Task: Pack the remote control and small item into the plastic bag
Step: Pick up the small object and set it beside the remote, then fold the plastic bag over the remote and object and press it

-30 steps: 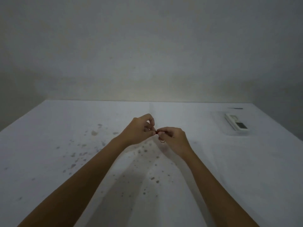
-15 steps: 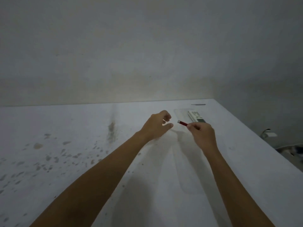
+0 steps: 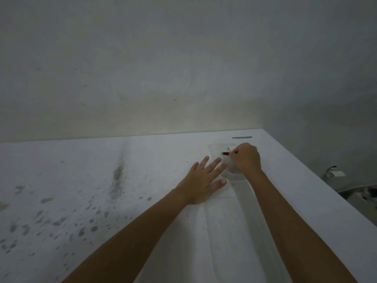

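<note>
A wide, flat white table runs to the pale wall, its top mottled with grey-brown spots and one long smear at ten o'clock. A clear plastic bag lies flat at one o'clock. A thin dark grey strip lies beyond it near the far corner. An open left hand rests flat beside the bag.

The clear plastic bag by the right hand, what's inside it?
Little shows inside the clear plastic bag: a sliver of the white remote control. The right hand, pinching a small red item at the bag, covers the rest.
</note>
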